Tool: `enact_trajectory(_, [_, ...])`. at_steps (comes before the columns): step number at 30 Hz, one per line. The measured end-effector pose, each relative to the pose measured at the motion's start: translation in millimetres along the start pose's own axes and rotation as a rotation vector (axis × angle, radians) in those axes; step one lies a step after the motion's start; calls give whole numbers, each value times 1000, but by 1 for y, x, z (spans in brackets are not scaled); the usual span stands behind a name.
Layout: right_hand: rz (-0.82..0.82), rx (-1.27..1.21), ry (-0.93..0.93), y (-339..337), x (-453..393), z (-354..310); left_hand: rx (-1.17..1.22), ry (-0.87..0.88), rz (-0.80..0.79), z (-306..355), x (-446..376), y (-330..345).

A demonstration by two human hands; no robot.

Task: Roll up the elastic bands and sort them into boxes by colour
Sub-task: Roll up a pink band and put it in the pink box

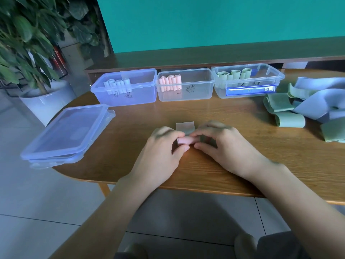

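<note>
A pink elastic band (183, 140) lies mostly rolled on the wooden table (242, 165), with a short flat tail reaching away from me. My left hand (164, 146) pinches the roll's left end and my right hand (222, 144) pinches its right end. Three clear boxes stand in a row behind: the left box (127, 98) holds blue rolls, the middle box (196, 94) holds pink rolls, and the right box (261, 75) holds green rolls. A loose heap of green bands (280, 109) and blue bands (321, 101) lies at the right.
Stacked clear lids (65, 133) hang over the table's left edge. A potted plant in a white pot (46, 105) stands on the floor to the left. A wooden shelf ledge (224, 55) runs behind the boxes, under a teal wall.
</note>
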State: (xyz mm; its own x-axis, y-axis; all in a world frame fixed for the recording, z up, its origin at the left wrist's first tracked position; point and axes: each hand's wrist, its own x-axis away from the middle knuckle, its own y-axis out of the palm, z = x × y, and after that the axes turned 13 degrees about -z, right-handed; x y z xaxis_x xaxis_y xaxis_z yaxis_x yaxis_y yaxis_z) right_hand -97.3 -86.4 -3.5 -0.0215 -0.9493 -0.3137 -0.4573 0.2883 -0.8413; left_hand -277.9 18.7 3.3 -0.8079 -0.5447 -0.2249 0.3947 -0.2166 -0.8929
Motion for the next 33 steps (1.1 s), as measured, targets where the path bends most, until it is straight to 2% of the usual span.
enact_trajectory(4, [6, -8, 2, 3, -4, 4, 30, 42, 70, -1, -1, 0])
enact_trajectory(12, [37, 22, 12, 7, -1, 1, 6, 48, 16, -6, -7, 0])
enact_trajectory(23, [-71, 76, 86, 9, -11, 9, 5, 59, 34, -4, -8, 1])
enact_trajectory(28, [-33, 71, -17, 3, -10, 1, -30, 33, 16, -8, -15, 1])
enact_trajectory(33, [-48, 89, -10, 4, -15, 8, -17, 40, 28, -10, -18, 2])
